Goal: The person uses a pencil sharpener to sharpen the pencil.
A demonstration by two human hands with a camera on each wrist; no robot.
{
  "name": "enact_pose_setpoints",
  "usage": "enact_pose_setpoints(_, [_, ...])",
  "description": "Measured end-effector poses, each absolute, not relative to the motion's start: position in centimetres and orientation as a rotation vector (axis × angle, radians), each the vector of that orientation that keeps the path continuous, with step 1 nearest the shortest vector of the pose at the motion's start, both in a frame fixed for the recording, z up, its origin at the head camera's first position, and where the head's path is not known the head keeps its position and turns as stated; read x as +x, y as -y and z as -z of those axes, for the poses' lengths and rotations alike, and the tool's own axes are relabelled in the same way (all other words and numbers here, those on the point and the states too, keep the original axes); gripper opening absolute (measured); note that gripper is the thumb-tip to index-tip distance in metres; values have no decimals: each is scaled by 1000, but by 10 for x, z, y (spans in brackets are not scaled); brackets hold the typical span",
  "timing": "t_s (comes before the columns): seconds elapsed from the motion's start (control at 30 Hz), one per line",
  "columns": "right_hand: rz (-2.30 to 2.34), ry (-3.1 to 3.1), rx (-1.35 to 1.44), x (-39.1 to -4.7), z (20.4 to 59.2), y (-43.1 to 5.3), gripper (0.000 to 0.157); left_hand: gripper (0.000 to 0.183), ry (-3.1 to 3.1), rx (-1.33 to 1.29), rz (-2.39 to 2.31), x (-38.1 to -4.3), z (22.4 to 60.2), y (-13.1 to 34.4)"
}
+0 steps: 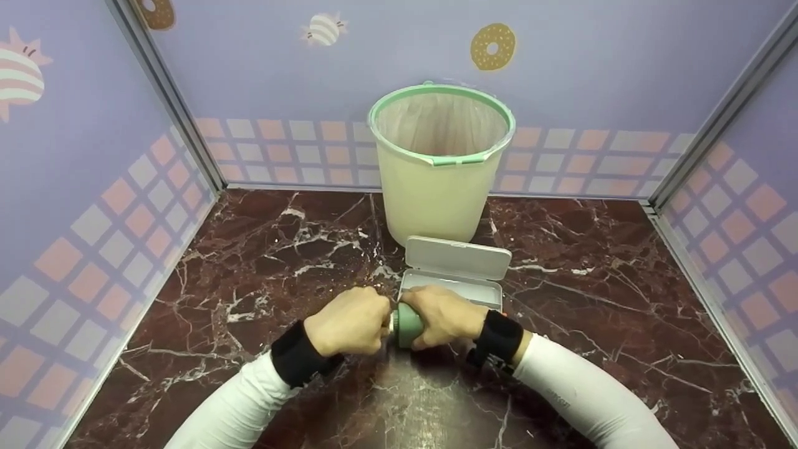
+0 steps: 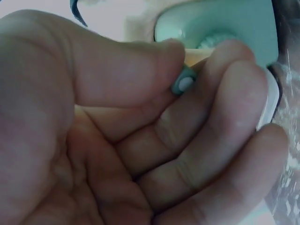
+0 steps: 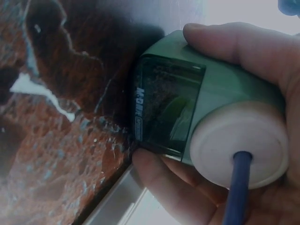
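My right hand (image 1: pixel 450 313) grips a green hand-crank pencil sharpener (image 1: pixel 409 325) around its body, low over the marbled table. A dark translucent window (image 3: pixel 168 110) covers its shavings drawer. Out of the hole in its pale round face comes a blue pencil (image 3: pixel 238 190), seen in the right wrist view. On the opposite side, my left hand (image 1: pixel 349 319) pinches the small green crank handle (image 2: pixel 184 84) with thumb and curled fingers. Behind the right hand lies an open pale pencil case (image 1: pixel 458 259), its lid tilted back.
A cream trash bin (image 1: pixel 436 193) with a green rim and clear liner stands right behind the pencil case. Small crumbs (image 1: pixel 361 282) are scattered on the dark red marbled table (image 1: pixel 262 280). Patterned lilac walls (image 1: pixel 249 75) enclose the table at the back and both sides.
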State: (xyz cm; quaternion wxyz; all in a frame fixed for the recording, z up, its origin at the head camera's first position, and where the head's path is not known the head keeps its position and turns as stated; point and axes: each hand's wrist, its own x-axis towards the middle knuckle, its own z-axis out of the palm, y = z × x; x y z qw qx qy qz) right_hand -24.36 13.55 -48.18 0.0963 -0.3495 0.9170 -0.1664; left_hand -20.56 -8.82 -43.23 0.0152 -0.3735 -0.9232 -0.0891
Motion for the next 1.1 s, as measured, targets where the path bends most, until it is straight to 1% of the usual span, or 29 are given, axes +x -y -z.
enact_pose_setpoints(0.17, [494,-2716,-1055,-244,481,-136,52,21,2871,-1189,266,-200,444,88])
enact_pose_setpoints(0.63, [485,-2730,-1074,-246,483,-135,50,24,2897,-1149,261,-199,458,86])
enact_pose_setpoints(0.9, [464,-2735,-1073,-246,483,-134,53,28,2992,-1090,319,-207,468,85])
enact_pose_setpoints(1.1, [459,-2737,-1089,-246,482,-134,52,23,3032,-1067,381,-217,476,86])
